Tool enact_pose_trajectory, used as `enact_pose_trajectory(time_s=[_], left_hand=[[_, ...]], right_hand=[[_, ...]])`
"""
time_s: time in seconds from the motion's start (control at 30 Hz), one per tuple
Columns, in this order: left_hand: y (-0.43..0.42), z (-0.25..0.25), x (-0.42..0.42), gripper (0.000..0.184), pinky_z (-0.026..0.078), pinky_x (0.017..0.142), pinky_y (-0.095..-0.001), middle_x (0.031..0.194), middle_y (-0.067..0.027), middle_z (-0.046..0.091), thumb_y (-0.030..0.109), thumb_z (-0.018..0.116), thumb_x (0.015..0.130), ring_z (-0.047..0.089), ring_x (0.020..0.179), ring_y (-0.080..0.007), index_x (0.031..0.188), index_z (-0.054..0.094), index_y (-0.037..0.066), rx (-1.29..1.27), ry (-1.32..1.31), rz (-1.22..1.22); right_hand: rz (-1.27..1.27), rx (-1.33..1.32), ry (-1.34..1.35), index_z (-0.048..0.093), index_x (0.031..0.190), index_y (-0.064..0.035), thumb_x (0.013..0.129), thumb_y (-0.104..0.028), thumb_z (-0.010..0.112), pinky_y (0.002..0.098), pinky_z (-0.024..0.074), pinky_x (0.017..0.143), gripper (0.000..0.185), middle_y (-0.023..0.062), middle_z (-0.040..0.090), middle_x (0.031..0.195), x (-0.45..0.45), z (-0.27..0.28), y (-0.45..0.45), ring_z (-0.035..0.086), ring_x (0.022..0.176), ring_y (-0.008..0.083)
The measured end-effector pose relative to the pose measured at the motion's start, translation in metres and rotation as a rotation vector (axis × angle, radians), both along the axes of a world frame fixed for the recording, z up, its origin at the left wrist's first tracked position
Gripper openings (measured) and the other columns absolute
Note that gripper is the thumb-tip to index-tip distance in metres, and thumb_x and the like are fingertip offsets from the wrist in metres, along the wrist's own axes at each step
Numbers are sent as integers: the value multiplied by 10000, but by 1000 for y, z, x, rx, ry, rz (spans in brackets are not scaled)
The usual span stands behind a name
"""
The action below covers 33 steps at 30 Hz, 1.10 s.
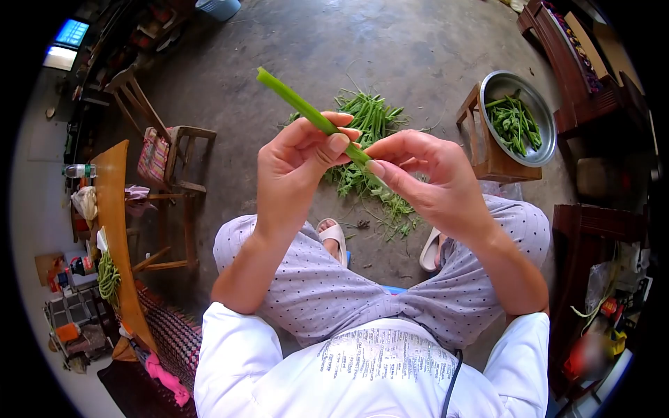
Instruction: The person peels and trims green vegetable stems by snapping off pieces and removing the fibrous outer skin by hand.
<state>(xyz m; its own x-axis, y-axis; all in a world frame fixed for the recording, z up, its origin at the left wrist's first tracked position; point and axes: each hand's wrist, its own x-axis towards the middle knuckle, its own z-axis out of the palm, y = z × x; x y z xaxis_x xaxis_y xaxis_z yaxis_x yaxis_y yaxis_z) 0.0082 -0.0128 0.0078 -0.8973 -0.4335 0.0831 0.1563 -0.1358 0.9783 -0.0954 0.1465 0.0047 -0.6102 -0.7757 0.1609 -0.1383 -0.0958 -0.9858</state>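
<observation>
A long green vegetable stalk [291, 96] slants up and to the left in front of me, its cut end at the top. My left hand [296, 150] grips the stalk around its middle between thumb and fingers. At the lower end, the thumb and forefinger of my right hand [439, 177] pinch the stalk's tip. On the floor beyond my hands lies a loose pile of green stalks and leafy trimmings [376, 118], partly covered by the hands. A metal basin [550, 132] to the right holds more green stalks.
The basin rests on a wooden stool [498, 164]. A wooden chair [150, 132] and a wooden table [111, 202] with a bottle [80, 171] are to the left. Dark wooden furniture [592, 118] lines the right side. My sandals [333, 240] are near the trimmings.
</observation>
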Motion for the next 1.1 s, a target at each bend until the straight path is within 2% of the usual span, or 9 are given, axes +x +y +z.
enact_pose_trajectory(time_s=[0.2,0.3,0.5,0.83,0.9,0.93,1.0,1.03,1.1], left_hand=[[4,0,0,263,559,808,-283,1019,-116,689,69,666,896,671,926,-167,1141,633,-21,-138,40,33],[6,1,1,252,547,790,-261,1018,-113,691,46,671,887,669,918,-157,1128,640,-23,-196,39,45],[9,1,0,215,534,796,-235,995,-91,694,10,673,876,657,908,-127,1087,654,-25,-201,60,65],[10,0,1,199,532,802,-225,981,-75,697,-4,667,876,650,922,-113,1074,659,-25,-206,63,84],[8,1,2,218,536,812,-244,1003,-88,694,18,662,886,655,921,-129,1100,648,-22,-192,67,72],[7,2,2,239,541,821,-263,1025,-100,691,39,657,896,661,920,-146,1126,637,-18,-178,72,61],[4,2,3,246,547,823,-271,1022,-103,691,56,651,903,665,918,-152,1138,631,-15,-159,59,62],[2,3,3,254,553,824,-278,1019,-107,692,74,645,911,668,916,-158,1150,625,-11,-140,45,64],[0,4,3,265,560,826,-287,1018,-110,691,87,636,919,673,919,-168,1165,616,-9,-124,37,65]], right_hand=[[-77,17,333,700,941,-10,832,-46,680,315,514,627,117,129,673,837,-2,2,0,658,704,247],[-87,29,397,700,920,-21,825,-55,676,351,507,622,104,128,661,814,-2,2,1,646,706,283],[-123,33,581,680,878,-34,813,-78,669,390,505,639,79,114,645,790,1,4,0,634,716,294],[-134,55,612,667,876,-23,791,-63,679,364,509,629,95,117,651,801,0,4,-3,644,712,278],[-109,71,411,682,895,-15,823,-18,659,288,493,618,75,70,657,803,-1,8,-2,630,688,165],[-110,71,412,682,895,-15,823,-18,659,288,493,618,75,70,657,803,-3,7,-3,630,688,165],[-76,102,157,673,910,0,860,-100,671,274,503,575,112,75,663,764,-7,1,-2,626,624,137],[-77,102,159,673,910,0,860,-100,671,274,503,575,112,75,663,764,-10,-2,-2,626,624,137],[65,31,-153,658,938,12,931,-142,621,250,496,633,159,26,659,823,-16,-8,-1,611,702,103]])
